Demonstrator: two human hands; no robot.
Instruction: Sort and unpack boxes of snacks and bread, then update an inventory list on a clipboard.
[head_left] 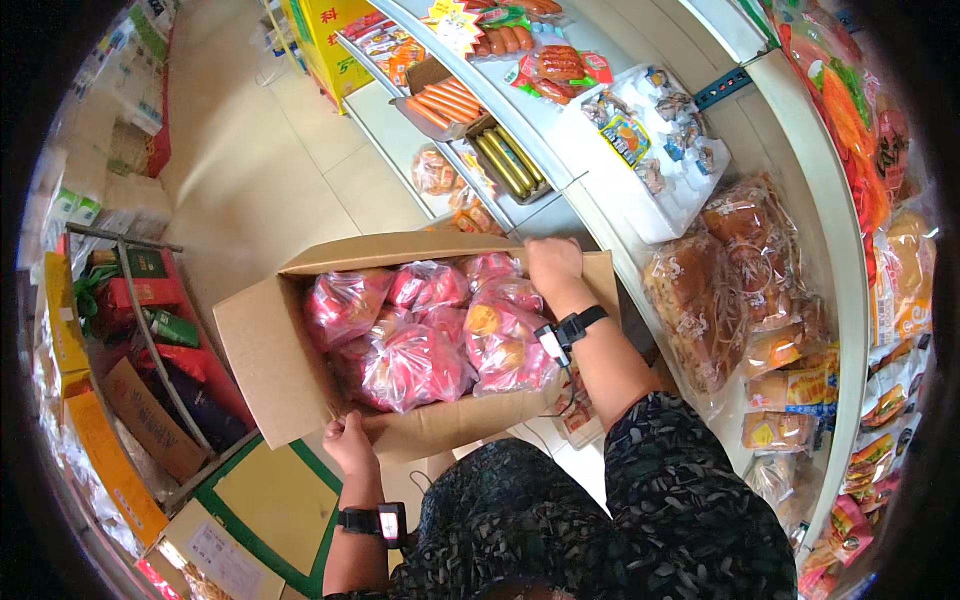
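An open cardboard box (440,417) is in front of me, its flaps folded outward. Inside lie several clear plastic bags (415,365) with pink-red packs in them; one bag at the right shows something orange-yellow. My left hand (350,443) is closed on the box's near left corner, the fingers pinching the flap. At the far right corner, my right hand (555,268) is closed over the edge, with its fingertips partly hidden. Each wrist wears a dark band with a small device.
On the right, a white shelf (625,235) holds sausages (560,65), a white foam tray (650,150) and large bagged brown meats (720,280). A metal rack (165,345) with packaged goods stands at the left. Beyond the box, the tiled floor (290,190) runs past a yellow carton (330,45).
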